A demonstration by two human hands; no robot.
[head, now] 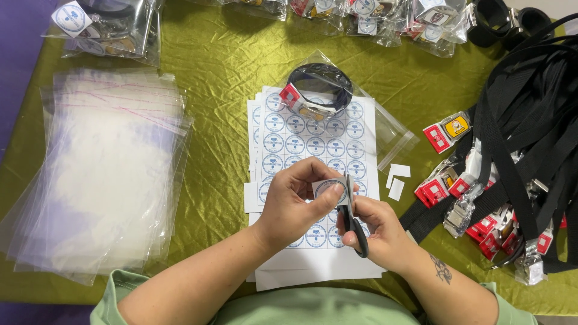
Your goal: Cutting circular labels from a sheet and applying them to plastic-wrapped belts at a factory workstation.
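Left hand [289, 207] pinches small white round-printed sticker piece [330, 188] upright, steadying it; right hand [376, 232] grips black-handled scissors [351, 218], blades at its edge, above white sticker sheets [313, 141].

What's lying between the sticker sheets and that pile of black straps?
In the head view, small white paper offcuts lie on green cloth between the sticker sheets and black straps.

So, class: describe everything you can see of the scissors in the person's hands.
The scissors have dark grey or black handles and short pale metal blades. The right hand grips the handles; the blades point up and away from the person, closing on a small white round-printed sticker piece pinched by the left hand, above the sticker sheets.
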